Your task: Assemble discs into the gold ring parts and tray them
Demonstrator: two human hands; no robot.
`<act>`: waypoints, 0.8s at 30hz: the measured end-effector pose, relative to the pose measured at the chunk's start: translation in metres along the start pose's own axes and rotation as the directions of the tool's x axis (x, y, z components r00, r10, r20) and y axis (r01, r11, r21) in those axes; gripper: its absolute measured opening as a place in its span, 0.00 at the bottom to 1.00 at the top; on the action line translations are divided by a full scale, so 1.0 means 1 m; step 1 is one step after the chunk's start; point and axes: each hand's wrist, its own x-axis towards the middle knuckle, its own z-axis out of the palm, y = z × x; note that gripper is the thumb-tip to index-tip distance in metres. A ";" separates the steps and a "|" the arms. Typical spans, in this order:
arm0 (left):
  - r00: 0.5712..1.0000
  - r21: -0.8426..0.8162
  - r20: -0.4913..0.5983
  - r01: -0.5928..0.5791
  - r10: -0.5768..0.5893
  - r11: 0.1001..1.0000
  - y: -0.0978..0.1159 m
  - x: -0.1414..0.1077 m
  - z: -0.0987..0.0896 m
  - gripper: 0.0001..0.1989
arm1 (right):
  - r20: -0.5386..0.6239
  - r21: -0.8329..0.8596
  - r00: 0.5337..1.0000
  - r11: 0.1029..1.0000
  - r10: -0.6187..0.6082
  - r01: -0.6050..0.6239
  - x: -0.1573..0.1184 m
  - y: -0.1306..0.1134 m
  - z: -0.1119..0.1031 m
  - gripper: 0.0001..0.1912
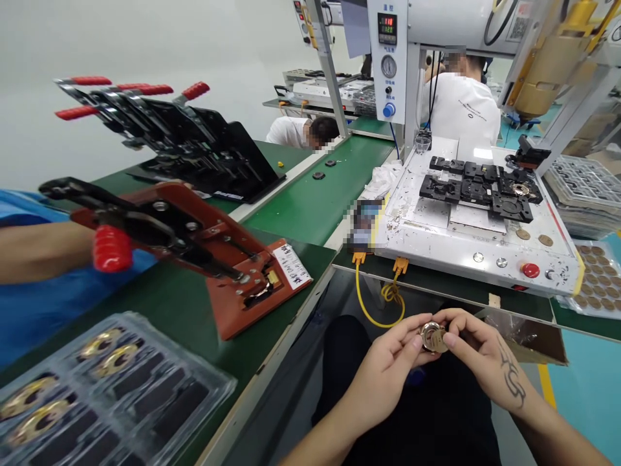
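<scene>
Above my lap, my left hand (395, 356) and my right hand (473, 343) hold a small round watch case (433, 338) with a shiny metal rim between them. The left thumb and fingers pinch its left side. My right thumb presses on its right edge, and the fingers curl behind it. A tan disc-like face shows inside the rim; finer detail is too small to tell. Beyond my hands stands a white press machine (466, 252), with black fixture blocks (480, 184) on its bed. One block holds a shiny ring-shaped part (521, 189).
Left, a brown clamp fixture (233, 272) with a red handle stands near a plastic tray (194, 382) of gold parts. Black toggle clamps (194, 142) stand behind. Tan discs (596, 278) lie at right. A co-worker's arm (43, 249) reaches in left; other people sit further back.
</scene>
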 end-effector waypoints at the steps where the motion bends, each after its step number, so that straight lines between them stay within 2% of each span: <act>1: 1.000 0.007 0.002 -0.007 0.007 1.000 0.000 0.000 0.000 0.25 | 0.007 -0.014 1.000 1.000 -0.006 0.006 0.001 0.001 0.002 0.15; 18: 0.999 0.097 -0.004 -0.041 0.042 0.994 -0.005 -0.003 0.003 0.25 | -0.029 -0.065 0.999 0.997 -0.045 0.043 0.004 0.008 0.009 0.14; 24: 0.996 0.135 0.015 -0.090 0.089 0.987 -0.010 -0.003 0.003 0.23 | -0.055 -0.110 0.996 0.992 -0.067 0.060 0.003 0.007 0.012 0.13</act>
